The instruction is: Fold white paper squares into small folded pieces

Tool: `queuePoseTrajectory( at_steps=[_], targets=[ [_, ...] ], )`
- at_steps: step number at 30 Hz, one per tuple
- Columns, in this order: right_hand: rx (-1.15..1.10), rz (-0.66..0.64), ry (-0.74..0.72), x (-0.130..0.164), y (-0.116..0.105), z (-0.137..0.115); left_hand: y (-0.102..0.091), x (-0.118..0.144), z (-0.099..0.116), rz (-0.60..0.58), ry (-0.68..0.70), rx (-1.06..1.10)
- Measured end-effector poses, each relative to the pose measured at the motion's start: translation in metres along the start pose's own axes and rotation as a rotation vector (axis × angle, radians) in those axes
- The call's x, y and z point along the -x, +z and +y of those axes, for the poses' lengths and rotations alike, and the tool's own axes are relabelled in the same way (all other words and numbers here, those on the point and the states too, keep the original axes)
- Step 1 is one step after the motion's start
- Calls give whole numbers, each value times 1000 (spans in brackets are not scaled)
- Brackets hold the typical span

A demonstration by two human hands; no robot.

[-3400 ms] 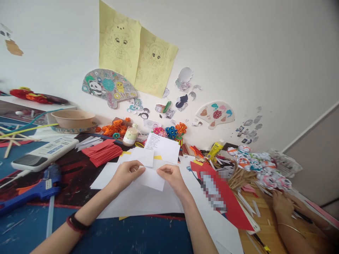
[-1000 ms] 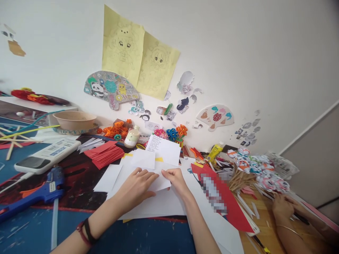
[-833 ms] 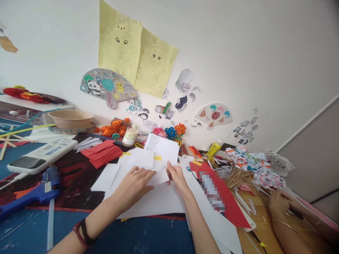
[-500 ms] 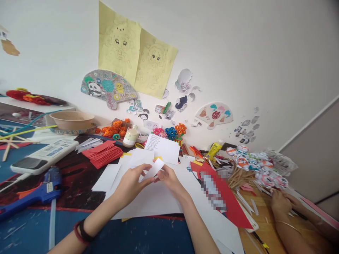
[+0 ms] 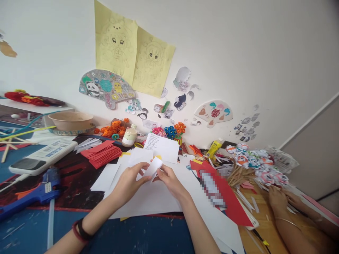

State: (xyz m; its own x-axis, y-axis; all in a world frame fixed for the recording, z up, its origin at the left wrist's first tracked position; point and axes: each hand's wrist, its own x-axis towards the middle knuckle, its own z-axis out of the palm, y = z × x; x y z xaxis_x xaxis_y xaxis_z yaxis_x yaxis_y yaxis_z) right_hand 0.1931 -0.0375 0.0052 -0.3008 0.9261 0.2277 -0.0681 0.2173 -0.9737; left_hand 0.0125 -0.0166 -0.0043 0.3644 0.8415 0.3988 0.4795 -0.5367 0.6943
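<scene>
Head view: left hand (image 5: 129, 181) and right hand (image 5: 169, 180) pinch a folded-looking white paper slip (image 5: 154, 165) over the large white sheet (image 5: 150, 204), well in from its near edge; even fingertip pressure should, I judge, keep layers aligned.

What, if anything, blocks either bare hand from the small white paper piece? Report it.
Nothing visible does: the left hand and right hand both hold the small white paper piece over the large white paper sheet.

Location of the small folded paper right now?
Head view, just left of centre: the small folded paper is held between left hand and right hand, over white sheets.
</scene>
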Motion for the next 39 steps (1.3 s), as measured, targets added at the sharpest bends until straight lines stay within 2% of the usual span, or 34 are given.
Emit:
queuePoseTrajectory(
  at_steps=[4,8,11,15,18,21,23,26,30,35,39],
  targets=[
    [-52,19,4,0,1,1,-3,2,5,31,-13,-46],
    [-36,136,48,-1,-5,10,-6,0,5,-8,-62,107],
    [-36,237,66,-3,-11,16,-6,-2,1,-66,-130,247],
    [-47,300,82,-2,-14,15,-4,-4,-10,2,-275,215],
    [-73,253,79,-1,-11,10,-4,-6,-11,23,-339,314],
    [-64,185,91,0,-6,4,-9,-6,-1,-11,-287,552],
    [-49,123,97,2,-1,0,-14,-5,8,-17,-251,617],
    [-9,54,97,4,3,-4,-19,-3,17,-61,-262,634],
    [89,101,55,4,3,-6,-20,-1,18,-177,-291,673],
    [141,69,46,4,1,-5,-20,-2,17,-116,-225,517],
    [141,30,43,4,3,-7,-20,-1,19,-156,-197,469]
  ],
)
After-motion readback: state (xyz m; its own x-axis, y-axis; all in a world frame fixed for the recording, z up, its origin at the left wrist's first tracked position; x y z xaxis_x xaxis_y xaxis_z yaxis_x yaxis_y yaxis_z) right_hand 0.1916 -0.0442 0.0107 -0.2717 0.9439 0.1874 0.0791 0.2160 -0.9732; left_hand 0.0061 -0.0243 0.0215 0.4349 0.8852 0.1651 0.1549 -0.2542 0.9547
